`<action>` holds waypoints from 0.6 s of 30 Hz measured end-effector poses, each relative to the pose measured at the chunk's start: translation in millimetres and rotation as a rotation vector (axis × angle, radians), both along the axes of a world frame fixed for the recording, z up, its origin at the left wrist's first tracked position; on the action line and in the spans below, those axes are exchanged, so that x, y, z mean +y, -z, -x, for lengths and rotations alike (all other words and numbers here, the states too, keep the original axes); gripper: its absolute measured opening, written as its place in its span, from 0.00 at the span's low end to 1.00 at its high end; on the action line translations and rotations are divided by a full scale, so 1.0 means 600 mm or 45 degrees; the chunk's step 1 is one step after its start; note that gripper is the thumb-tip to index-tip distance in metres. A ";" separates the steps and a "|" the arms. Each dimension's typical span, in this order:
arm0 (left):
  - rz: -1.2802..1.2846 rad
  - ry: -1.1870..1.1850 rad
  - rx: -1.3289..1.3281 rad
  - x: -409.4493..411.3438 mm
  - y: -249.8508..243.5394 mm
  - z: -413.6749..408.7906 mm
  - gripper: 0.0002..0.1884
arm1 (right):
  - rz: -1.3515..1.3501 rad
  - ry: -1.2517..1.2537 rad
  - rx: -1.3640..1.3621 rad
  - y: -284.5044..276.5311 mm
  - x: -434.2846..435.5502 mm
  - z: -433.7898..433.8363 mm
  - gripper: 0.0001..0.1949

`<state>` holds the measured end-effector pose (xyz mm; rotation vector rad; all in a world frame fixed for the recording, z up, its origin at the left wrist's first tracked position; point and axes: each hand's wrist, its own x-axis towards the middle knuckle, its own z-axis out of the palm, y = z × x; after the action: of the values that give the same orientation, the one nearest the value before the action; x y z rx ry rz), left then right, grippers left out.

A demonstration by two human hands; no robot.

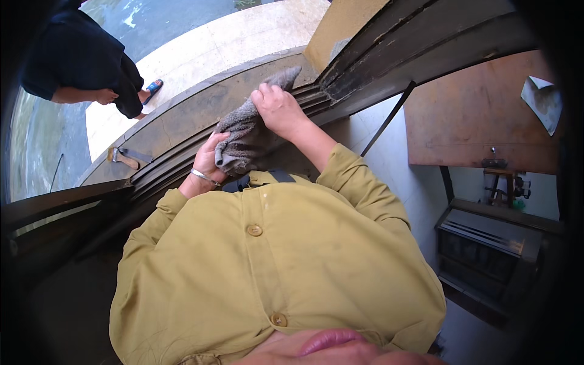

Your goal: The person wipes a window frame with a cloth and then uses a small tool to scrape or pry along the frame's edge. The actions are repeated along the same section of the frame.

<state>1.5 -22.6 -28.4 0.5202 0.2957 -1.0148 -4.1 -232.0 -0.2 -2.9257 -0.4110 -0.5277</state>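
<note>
A grey terry cloth (239, 137) hangs bunched between my two hands, above the grooved track of a window frame (178, 143). My left hand (210, 157), with a silver bangle at the wrist, grips the cloth's lower left side. Higher up, my right hand (278, 109) pinches it near the far end, and a corner sticks out past the fingers. Beyond the track runs a dusty outer sill (196, 114). On its left part lie a paintbrush (123, 158) with a wooden handle and a flat dark blade or scraper (137, 155) beside it.
Outside, a person in dark clothes (86, 54) stands on pale paving (219, 41). A dark wooden frame post (392, 50) rises at the right. Inside, at right, are a brown wooden table (474, 109) bearing a sheet of paper (543, 105) and a dark cabinet-like piece (483, 246).
</note>
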 end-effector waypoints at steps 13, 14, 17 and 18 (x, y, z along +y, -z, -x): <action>-0.459 0.158 -0.455 -0.076 -0.094 -0.032 0.13 | -0.418 0.154 0.256 0.022 -0.054 0.034 0.07; -0.462 0.158 -0.485 -0.080 -0.089 -0.034 0.13 | -0.426 0.142 0.249 0.023 -0.057 0.033 0.07; -0.479 0.179 -0.467 -0.085 -0.095 -0.042 0.13 | -0.420 0.148 0.279 0.023 -0.060 0.035 0.07; -0.439 0.222 -0.428 -0.083 -0.088 -0.048 0.14 | -0.410 0.156 0.290 0.022 -0.059 0.035 0.07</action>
<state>30.3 -72.4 24.5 1.0303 0.1252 -1.0297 -25.0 -267.4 -13.5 -2.6669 -0.1066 -0.2412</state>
